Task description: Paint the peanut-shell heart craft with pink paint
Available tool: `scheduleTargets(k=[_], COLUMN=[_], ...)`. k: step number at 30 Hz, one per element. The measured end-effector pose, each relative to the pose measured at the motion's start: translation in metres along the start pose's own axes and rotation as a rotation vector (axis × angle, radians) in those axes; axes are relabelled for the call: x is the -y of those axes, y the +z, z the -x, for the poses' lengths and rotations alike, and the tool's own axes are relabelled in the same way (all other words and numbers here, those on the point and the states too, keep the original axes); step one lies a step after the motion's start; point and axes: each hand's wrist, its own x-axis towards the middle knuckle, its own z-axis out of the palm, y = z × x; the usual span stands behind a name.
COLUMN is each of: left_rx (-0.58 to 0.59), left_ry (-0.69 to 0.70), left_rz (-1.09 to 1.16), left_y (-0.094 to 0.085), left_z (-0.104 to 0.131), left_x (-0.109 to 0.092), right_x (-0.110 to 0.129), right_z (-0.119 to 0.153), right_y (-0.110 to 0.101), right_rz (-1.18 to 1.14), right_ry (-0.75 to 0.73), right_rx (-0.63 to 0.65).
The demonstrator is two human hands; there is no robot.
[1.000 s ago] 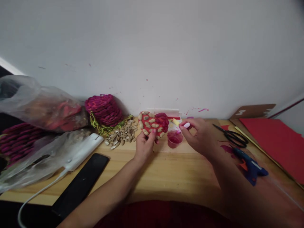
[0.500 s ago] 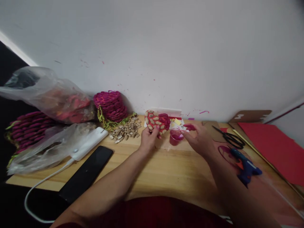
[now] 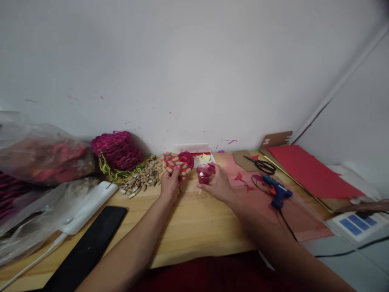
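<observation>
My left hand (image 3: 170, 185) is closed on the edge of a red piece covered with pistachio shells (image 3: 174, 161). Most of its shells are pale, while those on its right side are coloured magenta. Just to the right, my right hand (image 3: 221, 187) has its fingers and thumb around a small clear plastic cup (image 3: 204, 175) with dark pink liquid in it. A small white spot shows inside the cup, too small to make out. A pile of loose pistachio shells (image 3: 141, 180) lies on the table left of my left hand.
Left stand a magenta shell-covered pot (image 3: 117, 151), a plastic bag (image 3: 45, 152), a white power strip (image 3: 89, 207) and a black phone (image 3: 88, 247). On the right lie black scissors (image 3: 263, 164), a blue glue gun (image 3: 280, 194) and red sheets (image 3: 313, 172). White wall behind.
My view has turned to the right. My right hand, which pinched a small whitish-pink thing beside the cup, has taken hold of the cup. My left hand still holds the shell-covered piece.
</observation>
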Motion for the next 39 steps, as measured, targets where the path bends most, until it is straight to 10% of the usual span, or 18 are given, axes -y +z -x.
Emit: scheduleTargets(k=[7, 17, 25, 34, 39], left_rx=[0.046, 0.161, 0.238, 0.245, 0.240], left_ry=[-0.059, -0.122, -0.189, -0.256, -0.325], left_rz=[-0.074, -0.121, -0.128, -0.121, -0.122], left_y=[0.000, 0.005, 0.009, 0.014, 0.019], left_z=[0.006, 0.018, 0.024, 0.029, 0.035], left_x=[0.007, 0.004, 0.005, 0.006, 0.009], right_x=[0.001, -0.041, -0.056, -0.054, -0.037], right_z=[-0.008, -0.075, -0.114, -0.081, -0.038], right_y=[0.005, -0.057, -0.050, -0.077, -0.068], right_rz=[-0.031, 0.066, 0.118, 0.158, -0.013], right_ry=[0.010, 0.207, 0.288, 0.281, 0.076], right_rx=[-0.027, -0.201, -0.248, -0.277, -0.066])
